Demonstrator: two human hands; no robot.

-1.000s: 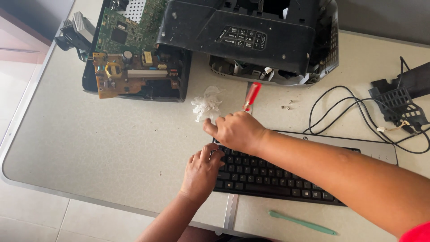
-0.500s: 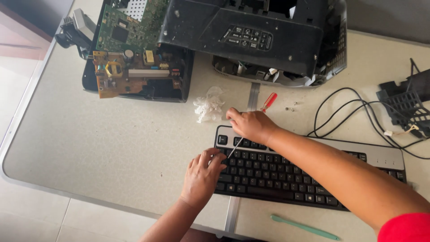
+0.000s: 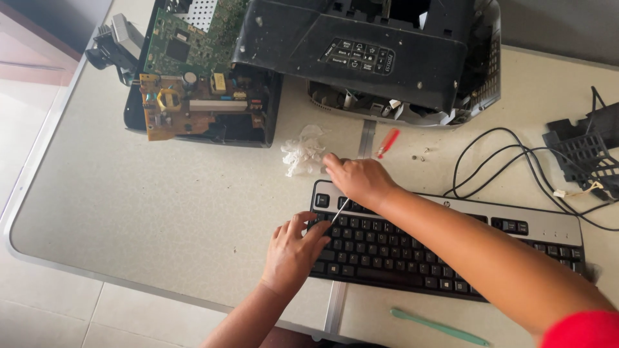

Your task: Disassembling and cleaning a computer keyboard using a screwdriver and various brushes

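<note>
Working a screwdriver (image 3: 340, 211) into a keyboard (image 3: 445, 248).
Right hand (image 3: 358, 180) pinches its red-handled shaft in a closed grip; left hand (image 3: 291, 252) fingers spread, pressing the keys just beside its tip.

The left hand (image 3: 291, 252) is lying palm down, fingers spread and curving forward, its forearm rising from the bottom edge. The right hand (image 3: 359, 180) is curling into a loose fist, knuckles up, pinching a thin tool; its bare forearm is stretching in from the lower right, a red sleeve showing at the corner
</note>
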